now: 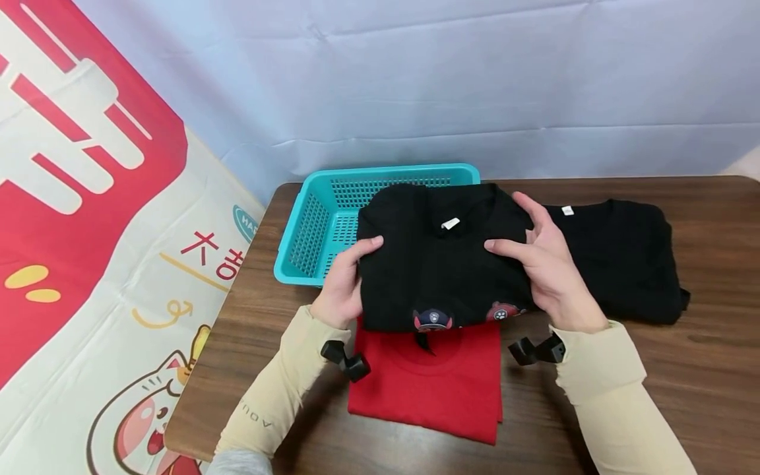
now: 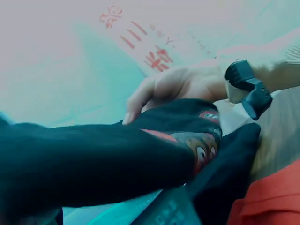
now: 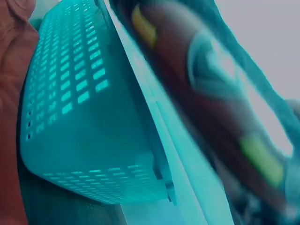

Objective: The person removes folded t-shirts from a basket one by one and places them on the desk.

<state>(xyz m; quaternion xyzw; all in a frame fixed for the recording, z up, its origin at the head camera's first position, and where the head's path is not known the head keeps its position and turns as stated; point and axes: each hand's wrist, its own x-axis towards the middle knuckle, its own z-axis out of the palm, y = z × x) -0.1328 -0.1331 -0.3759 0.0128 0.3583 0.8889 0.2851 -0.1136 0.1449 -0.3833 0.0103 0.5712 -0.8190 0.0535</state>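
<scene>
A folded black shirt [image 1: 445,264] with a white neck label and cartoon prints along its near edge is held over the basket and a red shirt. My left hand [image 1: 346,280] grips its left side, thumb on top and the other fingers hidden beneath. At the right side my right hand [image 1: 549,264] holds it, thumb on top, forefinger by the far corner. The red shirt [image 1: 427,389] lies folded on the table under the black one's near edge. In the right wrist view, a blurred cartoon print [image 3: 211,79] fills the upper right.
The turquoise perforated basket [image 1: 291,244] stands at the table's back left, partly covered by the held shirt. Another folded black shirt [image 1: 623,264] lies right of my right hand. Behind the brown table [image 1: 718,316] hangs a pale curtain [image 1: 505,86], with a printed banner [image 1: 119,264] at left.
</scene>
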